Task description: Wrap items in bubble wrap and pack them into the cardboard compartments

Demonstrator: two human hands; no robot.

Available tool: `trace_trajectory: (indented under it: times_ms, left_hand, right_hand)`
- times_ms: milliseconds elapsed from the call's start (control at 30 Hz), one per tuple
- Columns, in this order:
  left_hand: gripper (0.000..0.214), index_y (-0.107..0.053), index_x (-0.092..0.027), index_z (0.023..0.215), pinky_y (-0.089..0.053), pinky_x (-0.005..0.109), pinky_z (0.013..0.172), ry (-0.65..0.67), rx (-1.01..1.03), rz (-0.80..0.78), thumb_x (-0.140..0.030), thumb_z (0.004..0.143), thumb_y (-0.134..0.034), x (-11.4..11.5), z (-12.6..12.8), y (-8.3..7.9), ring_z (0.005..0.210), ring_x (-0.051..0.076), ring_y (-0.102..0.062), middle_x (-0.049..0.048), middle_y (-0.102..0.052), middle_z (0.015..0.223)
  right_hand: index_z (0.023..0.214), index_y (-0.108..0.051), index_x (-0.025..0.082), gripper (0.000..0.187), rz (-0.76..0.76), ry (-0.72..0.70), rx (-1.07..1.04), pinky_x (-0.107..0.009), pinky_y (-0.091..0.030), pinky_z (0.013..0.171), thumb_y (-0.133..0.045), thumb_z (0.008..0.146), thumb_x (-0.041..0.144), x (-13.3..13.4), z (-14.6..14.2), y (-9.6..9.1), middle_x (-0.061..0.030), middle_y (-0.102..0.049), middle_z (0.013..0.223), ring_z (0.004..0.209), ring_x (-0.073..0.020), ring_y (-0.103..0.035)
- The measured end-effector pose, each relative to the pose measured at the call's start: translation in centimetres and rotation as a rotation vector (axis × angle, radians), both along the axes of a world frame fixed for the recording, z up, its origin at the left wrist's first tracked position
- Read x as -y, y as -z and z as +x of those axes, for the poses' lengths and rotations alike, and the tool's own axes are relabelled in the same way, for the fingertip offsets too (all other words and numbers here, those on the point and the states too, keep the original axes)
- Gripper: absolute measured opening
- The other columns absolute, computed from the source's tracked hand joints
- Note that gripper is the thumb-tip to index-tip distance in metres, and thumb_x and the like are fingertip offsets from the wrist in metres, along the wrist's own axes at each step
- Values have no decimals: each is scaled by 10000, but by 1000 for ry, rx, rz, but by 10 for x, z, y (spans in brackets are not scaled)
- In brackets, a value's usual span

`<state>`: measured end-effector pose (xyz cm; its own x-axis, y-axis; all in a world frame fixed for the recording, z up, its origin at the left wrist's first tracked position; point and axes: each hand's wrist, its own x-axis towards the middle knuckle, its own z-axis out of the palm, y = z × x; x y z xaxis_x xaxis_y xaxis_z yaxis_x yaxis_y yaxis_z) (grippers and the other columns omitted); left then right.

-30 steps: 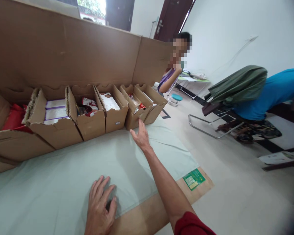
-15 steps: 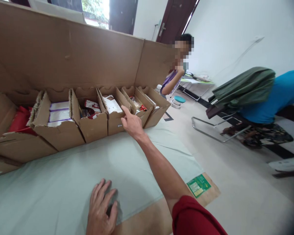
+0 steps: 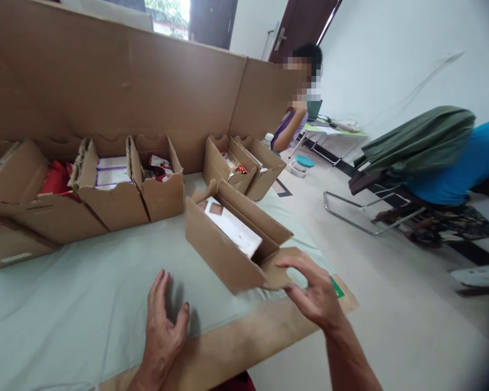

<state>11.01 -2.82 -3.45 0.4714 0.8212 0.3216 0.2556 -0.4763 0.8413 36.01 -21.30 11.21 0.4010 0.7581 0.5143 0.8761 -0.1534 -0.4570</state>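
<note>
My right hand (image 3: 313, 290) pinches the front flap of a narrow cardboard box (image 3: 224, 260), thumb on one side and fingers on the other. This box sits out of the row, turned at an angle on the pale green cloth (image 3: 118, 304). Inside it lies a white carton (image 3: 234, 225) with a brown square at one end. My left hand (image 3: 165, 326) is just above the cloth, to the left of the box and apart from it, its fingers spread and holding nothing.
Along a tall cardboard panel (image 3: 146, 87) stand several open boxes, among them one with a red packet (image 3: 57, 178) and one with white packs (image 3: 112, 172). A gap parts the row. Beyond the table edge are a person (image 3: 287, 127), a teal stool (image 3: 304, 161) and a chair with a jacket (image 3: 419, 144).
My right hand has drawn one box out of the row toward me and to the right, swinging it round. My left hand has lifted a little from the cloth.
</note>
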Motion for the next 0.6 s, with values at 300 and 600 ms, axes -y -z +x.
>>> trace_trajectory:
  times_ms: [300, 600]
  left_hand:
    - [652, -459, -216, 1497, -484, 507, 1126, 110, 72, -233, -332, 885, -650, 10, 14, -36, 1411, 341, -505, 154, -536, 1502]
    - [478, -580, -209, 1320, -503, 390, 1070, -58, 198, -284, -289, 857, -666, -18, -10, -51, 1190, 244, -637, 90, -670, 1221]
  right_hand:
    - [1589, -380, 329, 764, 78, 72, -475, -485, -539, 1065, -648, 890, 480, 58, -2, 47, -93, -509, 1578, 1415, -347, -533]
    - [1635, -228, 311, 886, 77, -116, -591, -552, -340, 1242, -672, 902, 538, -34, -33, 64, -95, -338, 1683, 1555, -325, -325]
